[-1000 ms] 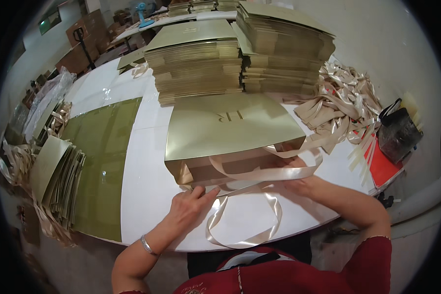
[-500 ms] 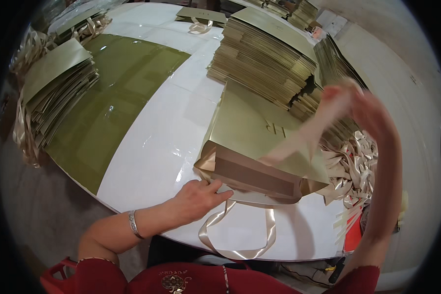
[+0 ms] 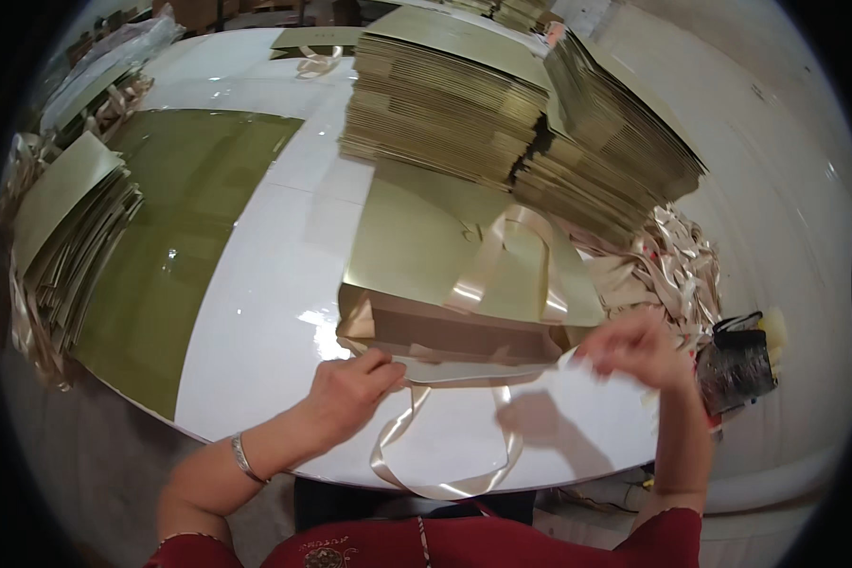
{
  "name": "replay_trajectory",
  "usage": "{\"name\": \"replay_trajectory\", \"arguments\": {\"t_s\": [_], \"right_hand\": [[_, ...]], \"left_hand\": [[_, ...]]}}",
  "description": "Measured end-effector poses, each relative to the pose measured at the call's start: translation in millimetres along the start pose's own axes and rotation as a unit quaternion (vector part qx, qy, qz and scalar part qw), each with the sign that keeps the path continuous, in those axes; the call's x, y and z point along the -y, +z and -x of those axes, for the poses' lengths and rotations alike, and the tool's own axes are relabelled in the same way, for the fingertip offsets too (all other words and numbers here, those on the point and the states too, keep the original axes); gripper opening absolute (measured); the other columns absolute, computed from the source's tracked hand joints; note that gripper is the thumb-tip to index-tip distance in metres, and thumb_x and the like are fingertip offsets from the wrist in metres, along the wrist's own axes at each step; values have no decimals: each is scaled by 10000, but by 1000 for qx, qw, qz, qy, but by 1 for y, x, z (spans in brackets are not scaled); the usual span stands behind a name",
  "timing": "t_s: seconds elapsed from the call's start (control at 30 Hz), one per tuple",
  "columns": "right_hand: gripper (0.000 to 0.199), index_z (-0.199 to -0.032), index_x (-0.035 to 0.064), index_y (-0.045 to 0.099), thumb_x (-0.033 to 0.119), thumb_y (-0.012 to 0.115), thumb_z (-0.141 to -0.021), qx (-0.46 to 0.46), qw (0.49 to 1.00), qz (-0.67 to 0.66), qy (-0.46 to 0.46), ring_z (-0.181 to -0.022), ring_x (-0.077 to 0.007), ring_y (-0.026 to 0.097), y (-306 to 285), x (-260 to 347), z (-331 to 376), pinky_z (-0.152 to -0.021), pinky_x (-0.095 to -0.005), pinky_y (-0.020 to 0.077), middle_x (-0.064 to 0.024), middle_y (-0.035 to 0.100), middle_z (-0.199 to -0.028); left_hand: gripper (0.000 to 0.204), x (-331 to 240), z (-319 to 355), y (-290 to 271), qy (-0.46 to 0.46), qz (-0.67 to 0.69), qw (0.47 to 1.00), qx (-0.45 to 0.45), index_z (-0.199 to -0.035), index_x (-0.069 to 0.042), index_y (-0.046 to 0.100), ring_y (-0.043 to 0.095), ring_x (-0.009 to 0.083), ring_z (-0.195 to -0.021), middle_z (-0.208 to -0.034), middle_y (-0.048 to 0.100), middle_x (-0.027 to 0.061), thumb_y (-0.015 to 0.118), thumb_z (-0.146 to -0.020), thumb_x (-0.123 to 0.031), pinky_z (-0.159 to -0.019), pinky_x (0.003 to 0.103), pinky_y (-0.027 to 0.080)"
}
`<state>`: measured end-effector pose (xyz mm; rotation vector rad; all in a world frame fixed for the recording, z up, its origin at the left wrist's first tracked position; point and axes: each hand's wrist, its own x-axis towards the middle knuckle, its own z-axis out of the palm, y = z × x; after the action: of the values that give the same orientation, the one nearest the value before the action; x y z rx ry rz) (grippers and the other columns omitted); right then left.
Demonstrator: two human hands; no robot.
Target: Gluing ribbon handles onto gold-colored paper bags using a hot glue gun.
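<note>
A gold-green paper gift bag (image 3: 407, 232) lies flat on the white table, its mouth gaping toward me. One satin ribbon handle (image 3: 480, 268) is laid back over its upper panel. The other ribbon handle (image 3: 381, 454) loops down from the near rim, across the table's front. My left hand (image 3: 350, 393) is closed on the near rim by the mouth's left corner. At the right corner hovers my right hand (image 3: 639, 350), its fingers drawn together in a pinch. Something small and whitish shows by those fingertips, too unclear to name.
Behind the bag rise tall stacks of flat gold-green bags (image 3: 445, 104), with another stack (image 3: 625, 142) to their right. Loose ribbons (image 3: 677, 260) heap at the right, near a dark wrapped object (image 3: 736, 369). More bags (image 3: 76, 227) lie at the left beside an olive panel (image 3: 185, 227).
My right hand has come down from above the ribbon pile to the bag's right corner. The upper ribbon handle, previously stretched toward that hand, now rests on the panel. The view has shifted.
</note>
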<state>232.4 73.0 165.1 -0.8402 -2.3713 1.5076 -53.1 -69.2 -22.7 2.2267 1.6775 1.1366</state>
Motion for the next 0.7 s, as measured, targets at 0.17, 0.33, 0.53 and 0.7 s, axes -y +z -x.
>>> {"name": "replay_trajectory", "arguments": {"t_s": [0.17, 0.33, 0.53, 0.7], "right_hand": [[313, -1118, 111, 637, 163, 643, -810, -138, 885, 445, -12, -634, -294, 632, 87, -111, 38, -577, -404, 504, -94, 630, -694], [277, -1076, 63, 623, 127, 606, -807, -182, 872, 455, -14, -673, -298, 626, 117, -151, 39, -620, -420, 502, -101, 612, -716], [337, -1149, 100, 624, 126, 599, -814, -213, 900, 373, -78, -713, -288, 634, 124, -123, 83, -655, -415, 513, -84, 631, -759], [285, -1059, 24, 660, 200, 649, -835, -656, 628, 315, 274, -859, -326, 636, 57, -192, 249, -793, -405, 514, -167, 668, -945]], "left_hand": [[142, -17, -5, -7, 26, -53, 997, 54, -893, -85, 666, 647, 250, -683, -880, 623, 62, 723, -766, -110, -575, 350, 527], [185, -53, -33, 4, 116, -130, 984, 25, -931, -65, 674, 632, 277, -720, -871, 624, 93, 723, -756, -100, -628, 365, 522], [207, -73, -72, 75, -83, 131, 983, 94, -964, -16, 693, 626, 272, -723, -850, 636, 133, 711, -769, -82, -657, 345, 507], [111, -67, -61, 91, -56, 158, 985, 45, -880, -21, 719, 634, 255, -725, -837, 645, 129, 697, -772, -29, -668, 326, 500]]}}
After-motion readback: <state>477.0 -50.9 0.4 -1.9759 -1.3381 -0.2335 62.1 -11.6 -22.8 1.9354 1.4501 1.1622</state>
